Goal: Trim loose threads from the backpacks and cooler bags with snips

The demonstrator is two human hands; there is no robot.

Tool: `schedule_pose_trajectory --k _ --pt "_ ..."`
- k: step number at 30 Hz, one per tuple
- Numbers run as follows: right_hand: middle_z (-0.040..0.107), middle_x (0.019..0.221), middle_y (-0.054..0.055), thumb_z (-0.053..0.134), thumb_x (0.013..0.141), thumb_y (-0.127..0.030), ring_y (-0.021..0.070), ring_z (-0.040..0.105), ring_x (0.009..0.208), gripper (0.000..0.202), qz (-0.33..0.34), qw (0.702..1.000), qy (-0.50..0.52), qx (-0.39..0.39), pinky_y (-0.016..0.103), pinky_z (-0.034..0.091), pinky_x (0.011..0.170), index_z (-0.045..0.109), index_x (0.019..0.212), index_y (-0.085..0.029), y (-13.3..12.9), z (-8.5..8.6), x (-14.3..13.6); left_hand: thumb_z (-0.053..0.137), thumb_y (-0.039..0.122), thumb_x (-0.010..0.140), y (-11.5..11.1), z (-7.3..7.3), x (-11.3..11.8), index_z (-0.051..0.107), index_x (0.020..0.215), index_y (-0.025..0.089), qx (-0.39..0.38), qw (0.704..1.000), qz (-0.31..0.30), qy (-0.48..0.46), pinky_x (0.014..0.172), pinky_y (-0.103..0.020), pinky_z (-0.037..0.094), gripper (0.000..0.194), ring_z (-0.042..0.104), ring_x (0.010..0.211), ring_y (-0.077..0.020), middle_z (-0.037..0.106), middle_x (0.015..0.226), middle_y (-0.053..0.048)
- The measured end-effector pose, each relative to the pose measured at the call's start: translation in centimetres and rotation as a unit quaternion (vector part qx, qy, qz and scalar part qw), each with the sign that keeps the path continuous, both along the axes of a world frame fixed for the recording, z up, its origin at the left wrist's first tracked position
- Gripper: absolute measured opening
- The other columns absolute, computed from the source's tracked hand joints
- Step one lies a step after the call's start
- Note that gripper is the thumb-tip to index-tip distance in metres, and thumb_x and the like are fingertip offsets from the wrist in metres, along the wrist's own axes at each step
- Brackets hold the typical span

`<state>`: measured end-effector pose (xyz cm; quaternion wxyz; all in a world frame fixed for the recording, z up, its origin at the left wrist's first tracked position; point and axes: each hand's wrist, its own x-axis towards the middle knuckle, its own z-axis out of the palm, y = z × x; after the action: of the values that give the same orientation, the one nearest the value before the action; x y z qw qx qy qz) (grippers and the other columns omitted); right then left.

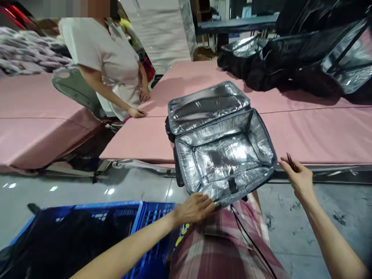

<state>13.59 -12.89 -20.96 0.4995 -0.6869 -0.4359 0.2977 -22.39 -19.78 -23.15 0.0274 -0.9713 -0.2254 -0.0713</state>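
Note:
An insulated cooler bag (pixel 223 155) with a shiny silver lining lies open in front of me, partly over the table's near edge. Its lid (pixel 209 106) is folded back on the far side. My left hand (pixel 196 207) grips the bag's near rim, fingers curled over the edge. Off to the right of the bag, my right hand (pixel 299 178) is closed around a small dark pointed tool (pixel 292 162), perhaps thread snips; most of it is hidden in the fingers. That hand is apart from the bag.
The bag rests on a pink-covered table (pixel 139 139). Black silver-lined bags (pixel 279 62) are piled at the far right. Another person (pixel 107 69) sits across at the left, hands on the table edge. Blue crates (pixel 139 217) with dark material stand at my lower left.

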Motion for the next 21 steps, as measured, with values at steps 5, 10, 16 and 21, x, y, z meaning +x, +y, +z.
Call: schedule_pose_trajectory --k 5,10,16,21 --pt "0.067 0.089 0.004 0.066 0.068 -0.049 0.0194 0.06 0.084 0.036 0.02 0.997 -0.079 0.011 0.032 0.045 0.081 0.068 0.089 -0.02 0.8 1.7 -2.9 0.048 0.04 0.088 -1.0 0.2 1.1 0.049 0.089 0.016 -0.091 0.992 0.077 0.041 0.057 -0.03 0.038 0.024 0.053 0.066 -0.0163 0.056 0.076 -0.002" --pt "0.065 0.087 0.005 0.062 0.068 -0.046 0.0232 0.061 0.081 0.041 0.042 0.96 -0.273 -0.036 0.037 0.043 0.079 0.064 0.102 -0.023 0.8 2.8 -3.1 0.044 0.014 0.088 -1.1 -0.8 2.5 0.049 0.089 0.018 -0.133 0.981 0.125 0.072 0.056 -0.029 0.038 0.006 0.054 0.07 -0.0179 0.055 0.075 -0.003" --pt "0.063 0.086 0.004 0.067 0.06 -0.045 0.0202 0.059 0.08 0.04 0.103 0.983 -0.106 -0.109 0.032 0.047 0.073 0.059 0.091 -0.021 -4.4 -0.7 -2.0 0.05 0.004 0.075 -1.5 0.9 -1.7 0.051 0.103 0.017 -0.141 0.963 0.212 0.09 0.067 -0.031 0.04 0.031 0.055 0.084 -0.0218 0.057 0.091 -0.009" --pt "0.061 0.078 0.002 0.073 0.053 -0.044 0.0143 0.053 0.064 0.041 0.083 0.98 0.012 -0.182 0.023 0.043 0.052 0.058 0.082 -0.02 -10.5 -4.7 -3.1 0.069 0.03 0.064 0.2 0.3 -3.0 0.056 0.093 0.018 -0.356 0.91 0.196 0.079 0.069 -0.029 0.04 0.034 0.056 0.082 -0.0213 0.059 0.091 -0.006"
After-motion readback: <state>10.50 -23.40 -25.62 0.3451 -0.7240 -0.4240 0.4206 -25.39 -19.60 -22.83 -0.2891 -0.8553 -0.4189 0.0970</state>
